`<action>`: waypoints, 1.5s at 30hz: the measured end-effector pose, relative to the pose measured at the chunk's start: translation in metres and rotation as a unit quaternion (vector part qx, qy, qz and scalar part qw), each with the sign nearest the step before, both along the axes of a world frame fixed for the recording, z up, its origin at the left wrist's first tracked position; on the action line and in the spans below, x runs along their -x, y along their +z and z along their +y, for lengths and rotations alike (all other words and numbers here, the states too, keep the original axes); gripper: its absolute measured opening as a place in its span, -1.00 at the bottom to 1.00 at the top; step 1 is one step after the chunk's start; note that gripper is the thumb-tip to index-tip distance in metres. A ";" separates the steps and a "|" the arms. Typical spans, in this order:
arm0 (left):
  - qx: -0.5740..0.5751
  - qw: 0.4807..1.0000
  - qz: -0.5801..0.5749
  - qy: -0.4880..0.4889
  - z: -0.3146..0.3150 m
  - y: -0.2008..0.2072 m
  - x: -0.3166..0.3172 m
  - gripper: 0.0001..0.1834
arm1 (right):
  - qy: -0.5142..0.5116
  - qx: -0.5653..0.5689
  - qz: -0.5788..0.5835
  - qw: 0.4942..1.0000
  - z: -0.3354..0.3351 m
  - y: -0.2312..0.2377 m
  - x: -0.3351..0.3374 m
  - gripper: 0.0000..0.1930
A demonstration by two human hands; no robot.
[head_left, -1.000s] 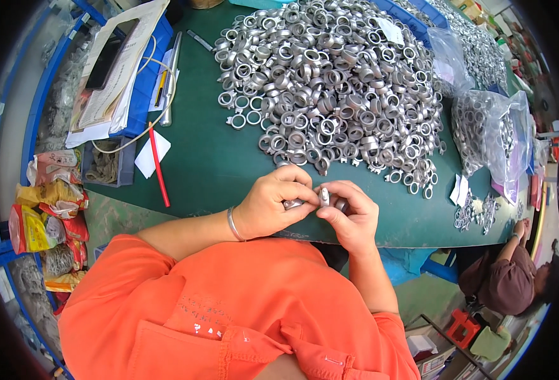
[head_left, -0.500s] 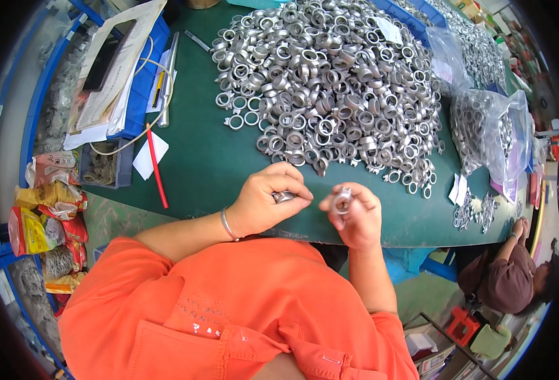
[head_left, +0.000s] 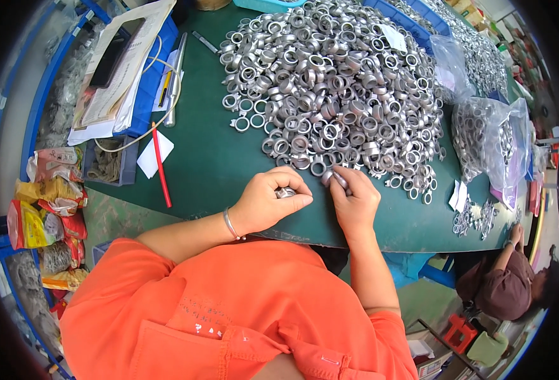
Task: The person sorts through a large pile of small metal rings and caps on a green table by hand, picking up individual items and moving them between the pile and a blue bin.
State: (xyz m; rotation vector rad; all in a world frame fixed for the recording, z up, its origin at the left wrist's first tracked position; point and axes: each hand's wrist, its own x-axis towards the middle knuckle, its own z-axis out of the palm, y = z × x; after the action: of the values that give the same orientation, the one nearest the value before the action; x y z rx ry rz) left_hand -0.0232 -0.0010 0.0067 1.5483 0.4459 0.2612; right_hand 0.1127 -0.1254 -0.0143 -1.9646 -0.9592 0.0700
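Observation:
A large heap of grey metal rings [head_left: 349, 88], many with small lugs, covers the middle of the green table [head_left: 209, 145]. My left hand [head_left: 273, 197] is closed over the table's near side, with a metal ring [head_left: 284, 192] partly showing between fingers and palm. At the heap's near edge my right hand [head_left: 355, 197] is closed with its fingertips on a metal ring [head_left: 339, 180], beside other loose rings. The fingers hide part of both held rings.
At the left stand a blue tray [head_left: 156, 82] with papers and a phone [head_left: 116, 54], and a red stick [head_left: 163, 168]. Bags of rings [head_left: 482, 136] lie at the right, near small metal parts [head_left: 476, 218]. A co-worker [head_left: 504, 282] sits at the far right.
My right hand has moved forward to the heap's near edge, its fingers now down at the rings; before, it held up a ring. My left hand stays nearly in place.

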 end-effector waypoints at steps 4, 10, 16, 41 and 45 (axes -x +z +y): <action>0.201 0.969 0.121 -0.075 0.003 0.002 -0.005 -0.82 | 0.004 -0.094 0.090 0.991 -0.011 0.003 0.009 -0.82; 0.483 0.863 0.118 -0.093 0.000 -0.003 -0.009 -0.82 | 0.107 -0.172 -0.071 0.977 -0.013 0.016 0.022 -0.76; 0.131 0.991 0.001 -0.014 -0.006 -0.001 -0.008 -0.88 | 0.039 -0.184 0.247 0.951 -0.023 0.012 0.032 -0.90; -0.174 0.957 -0.187 0.138 -0.005 0.009 -0.015 -0.69 | 0.164 -0.220 0.522 0.807 -0.022 -0.002 0.030 -0.59; -0.374 0.880 -0.292 -0.009 -0.005 0.021 -0.036 -0.75 | 0.036 -0.292 0.826 0.482 0.003 0.022 0.037 -0.48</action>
State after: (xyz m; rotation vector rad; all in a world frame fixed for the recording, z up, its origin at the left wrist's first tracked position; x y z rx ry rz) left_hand 0.0132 -0.0056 0.0277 2.1021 -0.1872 0.9412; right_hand 0.0755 -0.1224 0.0074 -0.4609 0.3344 1.2454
